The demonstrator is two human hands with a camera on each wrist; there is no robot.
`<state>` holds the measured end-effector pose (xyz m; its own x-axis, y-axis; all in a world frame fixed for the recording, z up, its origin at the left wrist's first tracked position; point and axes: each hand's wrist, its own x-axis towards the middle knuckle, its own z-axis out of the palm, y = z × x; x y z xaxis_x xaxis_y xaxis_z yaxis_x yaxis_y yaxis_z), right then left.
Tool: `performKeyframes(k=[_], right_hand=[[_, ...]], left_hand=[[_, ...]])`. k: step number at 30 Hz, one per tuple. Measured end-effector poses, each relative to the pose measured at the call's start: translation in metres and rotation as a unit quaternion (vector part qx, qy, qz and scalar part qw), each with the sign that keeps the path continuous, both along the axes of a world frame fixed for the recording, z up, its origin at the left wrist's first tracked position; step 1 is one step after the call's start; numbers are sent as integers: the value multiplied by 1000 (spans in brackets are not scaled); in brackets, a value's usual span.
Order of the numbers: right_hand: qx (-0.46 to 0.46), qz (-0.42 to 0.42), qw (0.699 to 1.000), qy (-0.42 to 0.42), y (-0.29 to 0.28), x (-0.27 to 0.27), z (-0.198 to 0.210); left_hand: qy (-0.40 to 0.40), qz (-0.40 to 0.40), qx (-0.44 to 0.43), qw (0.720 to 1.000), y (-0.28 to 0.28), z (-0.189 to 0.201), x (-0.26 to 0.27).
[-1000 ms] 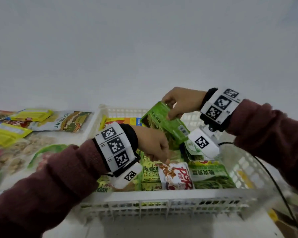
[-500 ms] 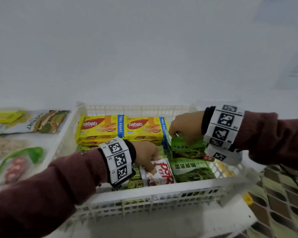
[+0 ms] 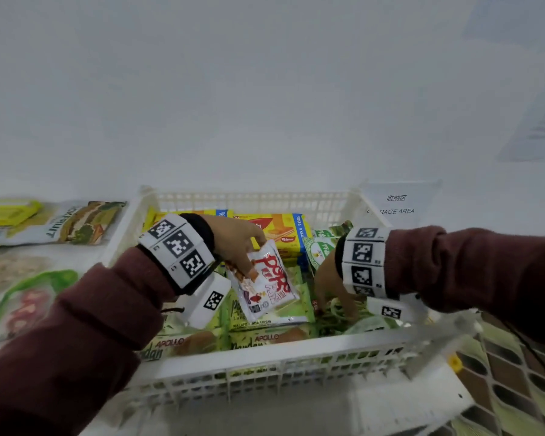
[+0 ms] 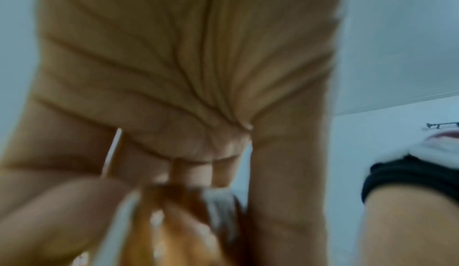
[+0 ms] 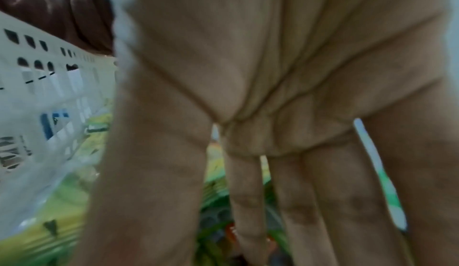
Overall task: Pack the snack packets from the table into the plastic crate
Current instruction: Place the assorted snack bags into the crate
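Note:
A white plastic crate (image 3: 265, 357) holds yellow wafer packs (image 3: 277, 231) at the back and green Pandan packets (image 3: 265, 339) at the front. My left hand (image 3: 249, 256) pinches a white and red snack packet (image 3: 269, 281) by its upper left corner and holds it tilted above the crate's middle. The same packet (image 4: 174, 221) shows blurred in the left wrist view. My right hand (image 3: 334, 297) reaches down into the crate's right side, fingers straight, touching a green packet (image 3: 337, 316). In the right wrist view the fingers (image 5: 248, 201) point down onto green packets (image 5: 211, 221).
More snack packets lie on the table left of the crate: a grey-green one (image 3: 73, 221), a yellow one (image 3: 7, 210) and a clear green-edged one (image 3: 29, 297). A sign reading storage area (image 3: 397, 204) stands behind the crate's right corner. Patterned floor (image 3: 516, 388) shows at right.
My left hand has lifted the white and red packet up off the green packets. My right hand has let go of the green packet and moved down and forward in the crate's right side.

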<state>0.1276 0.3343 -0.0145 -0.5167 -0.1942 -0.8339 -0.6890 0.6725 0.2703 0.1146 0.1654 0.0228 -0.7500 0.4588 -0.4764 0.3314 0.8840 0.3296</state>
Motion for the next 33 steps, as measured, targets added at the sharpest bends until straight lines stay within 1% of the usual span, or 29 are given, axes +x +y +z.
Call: performKeyframes(k=[2, 4, 6, 8, 10, 11, 13, 15, 17, 18, 20, 22, 24, 26, 30, 32, 33], right_hand=[[-3, 19, 1000, 19, 3, 2, -10], [-13, 64, 997, 48, 9, 1, -15], [1, 119, 990, 75, 12, 4, -17], [34, 120, 990, 60, 12, 5, -17], [54, 89, 994, 22, 10, 4, -7], [42, 69, 997, 15, 10, 4, 4], [-12, 28, 999, 39, 18, 2, 34], [-88, -31, 992, 87, 35, -1, 65], [-149, -89, 973, 153, 55, 1, 88], [-157, -106, 963, 192, 65, 2, 93], [-141, -130, 947, 259, 83, 6, 94], [-118, -154, 939, 284, 97, 10, 86], [-112, -188, 936, 276, 109, 12, 76], [-126, -210, 933, 262, 118, 12, 67], [-149, -198, 935, 254, 125, 11, 58], [-146, -180, 937, 263, 126, 13, 58], [-144, -172, 937, 267, 126, 14, 58]], left_hand=[[9, -3, 14, 1000, -5, 2, -3], [1, -1, 35, 999, -8, 2, -5], [-10, 7, 60, 998, -8, 1, -7], [-9, 24, 87, 996, -6, -1, -8], [-1, 33, 108, 994, -4, -3, -9], [-2, 32, 121, 992, -3, -3, -8], [-16, 34, 150, 988, 2, 0, -6], [-39, 35, 185, 981, 10, 5, -3], [-50, 17, 209, 977, 24, 10, 1], [-50, 4, 214, 976, 33, 12, 3], [-52, -23, 219, 974, 52, 14, 7], [-54, -49, 204, 976, 72, 12, 10], [-52, -78, 170, 981, 91, 7, 9], [-54, -91, 137, 985, 108, -1, 7], [-86, -115, 81, 986, 138, -20, 4], [-70, -146, 43, 986, 151, -33, 5], [-47, -170, 16, 984, 157, -38, 7]])
